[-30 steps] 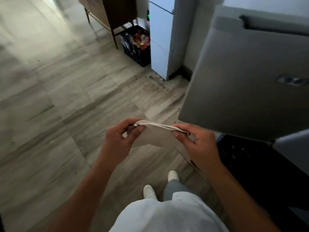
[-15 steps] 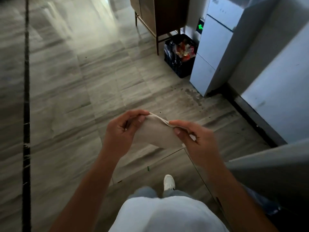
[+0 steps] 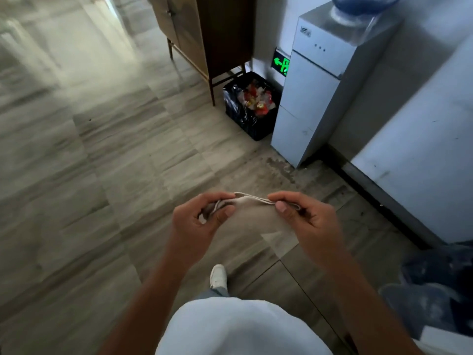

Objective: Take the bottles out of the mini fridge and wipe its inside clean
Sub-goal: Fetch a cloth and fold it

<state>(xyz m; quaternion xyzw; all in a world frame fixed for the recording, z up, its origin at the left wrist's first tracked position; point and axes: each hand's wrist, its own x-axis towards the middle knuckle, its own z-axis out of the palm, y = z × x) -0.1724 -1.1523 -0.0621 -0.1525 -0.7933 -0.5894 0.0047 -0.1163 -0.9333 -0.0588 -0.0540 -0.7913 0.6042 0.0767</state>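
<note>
A beige folded cloth [image 3: 256,213] hangs stretched between my two hands at waist height above the floor. My left hand [image 3: 197,224] pinches its left end, bunched under thumb and fingers. My right hand [image 3: 307,221] pinches the right end of the top edge. The mini fridge and its bottles are out of view.
A white water dispenser [image 3: 314,98] stands against the right wall, with a black bin [image 3: 245,116] full of wrappers to its left and a wooden cabinet [image 3: 204,34] behind. Large blue water jugs [image 3: 430,290] lie at the lower right. Grey wood-look floor [image 3: 102,175] spreads to the left.
The view has swung away from the grey fridge door, which has left the frame. The dispenser and bin now sit nearer the centre. Both hands keep hold of the cloth.
</note>
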